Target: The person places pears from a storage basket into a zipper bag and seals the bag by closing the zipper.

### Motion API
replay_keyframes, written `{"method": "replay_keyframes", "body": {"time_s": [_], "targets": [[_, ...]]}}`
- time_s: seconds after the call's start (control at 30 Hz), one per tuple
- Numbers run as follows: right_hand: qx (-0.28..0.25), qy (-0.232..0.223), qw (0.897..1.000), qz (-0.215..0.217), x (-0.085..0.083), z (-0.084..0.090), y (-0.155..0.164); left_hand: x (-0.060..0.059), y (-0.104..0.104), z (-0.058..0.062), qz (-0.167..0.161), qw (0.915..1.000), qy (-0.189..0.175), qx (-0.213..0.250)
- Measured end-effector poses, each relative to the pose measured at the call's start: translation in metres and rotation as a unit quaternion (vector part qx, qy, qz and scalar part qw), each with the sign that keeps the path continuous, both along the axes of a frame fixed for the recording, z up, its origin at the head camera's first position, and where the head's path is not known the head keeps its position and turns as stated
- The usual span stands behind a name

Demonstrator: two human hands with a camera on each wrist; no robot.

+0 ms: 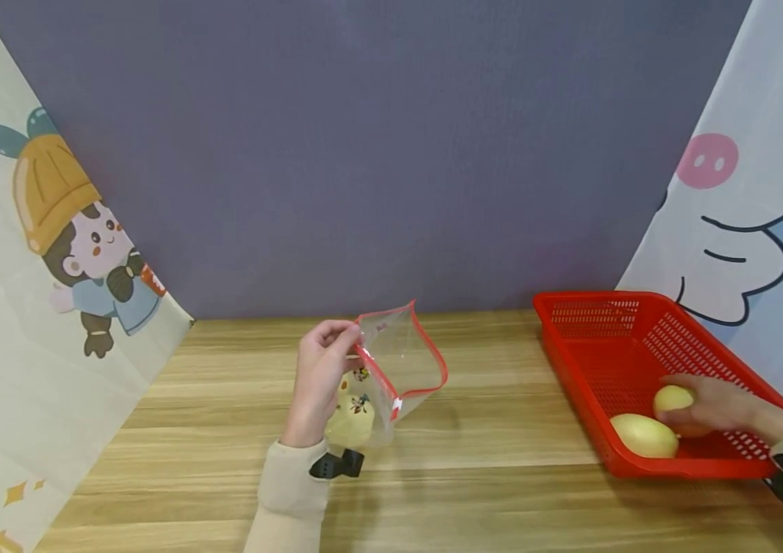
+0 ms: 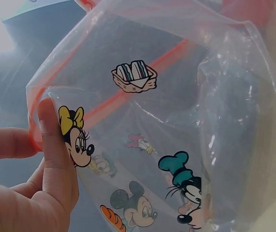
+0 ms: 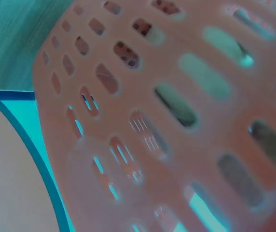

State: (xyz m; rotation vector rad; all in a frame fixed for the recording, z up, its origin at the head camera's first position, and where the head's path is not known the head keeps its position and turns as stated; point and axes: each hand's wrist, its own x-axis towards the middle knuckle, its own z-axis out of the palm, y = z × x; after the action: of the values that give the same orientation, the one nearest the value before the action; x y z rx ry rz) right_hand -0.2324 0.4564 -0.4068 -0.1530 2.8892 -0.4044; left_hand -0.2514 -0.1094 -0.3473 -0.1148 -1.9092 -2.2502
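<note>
My left hand pinches the rim of a clear zip bag between thumb and fingers. The bag's red-edged mouth gapes toward the right, and cartoon figures are printed on its side. Something pale yellow shows through its lower part, its kind unclear. In the left wrist view the thumb and fingers hold the plastic at its edge. Inside the red basket, my right hand grips a small rounded yellow fruit. A larger oval yellow fruit lies beside it. The right wrist view hides that hand behind the basket wall.
A wood-grain table carries the bag and basket. Behind it rises a grey-purple backdrop. Printed cloths flank both sides, a cartoon child on the left and a white figure on the right.
</note>
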Motion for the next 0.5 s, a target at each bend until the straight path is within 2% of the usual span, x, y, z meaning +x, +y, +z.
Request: {"method": "replay_keyframes", "body": {"time_s": [0.5], "targets": [[-0.005,0.015,1.000,0.012,-0.0020,0.0006,-0.0004,-0.0002,-0.0008,0.0005,-0.002,1.0000,-0.004,-0.001]]}}
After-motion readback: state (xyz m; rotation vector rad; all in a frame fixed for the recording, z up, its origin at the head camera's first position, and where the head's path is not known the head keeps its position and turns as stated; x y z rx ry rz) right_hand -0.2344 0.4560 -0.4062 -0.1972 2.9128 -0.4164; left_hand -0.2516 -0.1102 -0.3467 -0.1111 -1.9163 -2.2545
